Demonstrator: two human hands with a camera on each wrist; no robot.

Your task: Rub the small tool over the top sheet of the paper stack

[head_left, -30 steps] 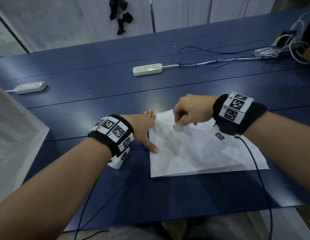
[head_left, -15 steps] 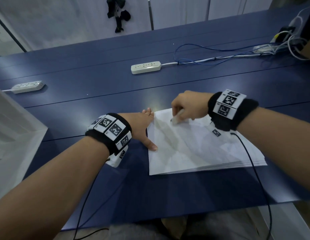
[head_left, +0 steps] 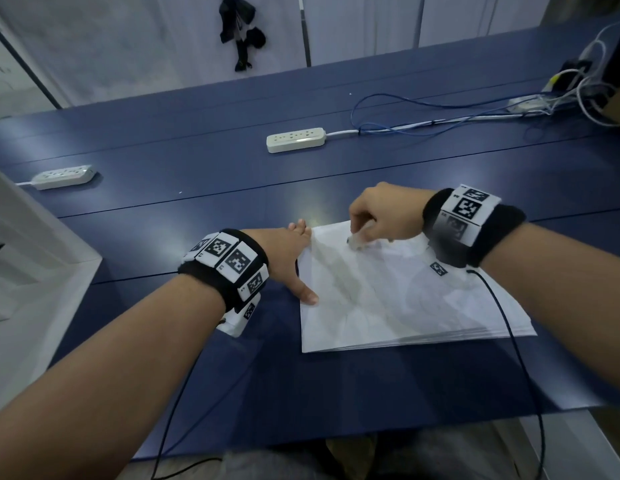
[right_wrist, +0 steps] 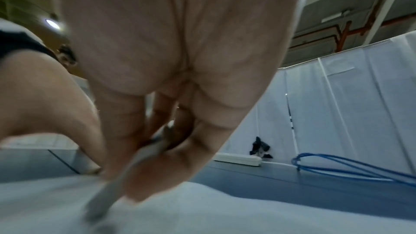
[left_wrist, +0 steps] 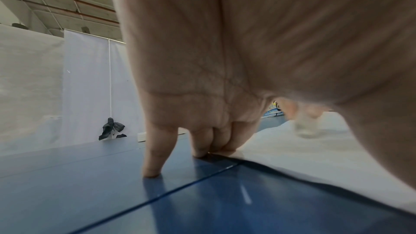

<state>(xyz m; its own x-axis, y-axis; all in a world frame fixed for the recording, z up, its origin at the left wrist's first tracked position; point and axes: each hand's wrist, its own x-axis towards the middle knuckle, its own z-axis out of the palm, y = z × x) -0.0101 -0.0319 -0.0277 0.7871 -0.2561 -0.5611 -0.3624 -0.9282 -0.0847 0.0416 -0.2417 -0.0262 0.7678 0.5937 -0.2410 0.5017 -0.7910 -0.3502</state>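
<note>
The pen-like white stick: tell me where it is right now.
In the head view the white stick is pinched in the right hand, its tip on the far left corner of the paper stack, near the left hand.

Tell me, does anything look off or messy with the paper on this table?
Nothing is spilled or torn. The paper stack lies slightly askew to the table seams, its lower sheets fanned out at the near right edge. The left hand presses its left edge; the right hand holds a pen tip to the top sheet.

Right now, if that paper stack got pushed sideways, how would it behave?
The paper stack would probably fan out, since its near edge shows loose layered sheets. It likely flexes rather than stays stiff. The left hand at its edge probably limits sliding.
</note>
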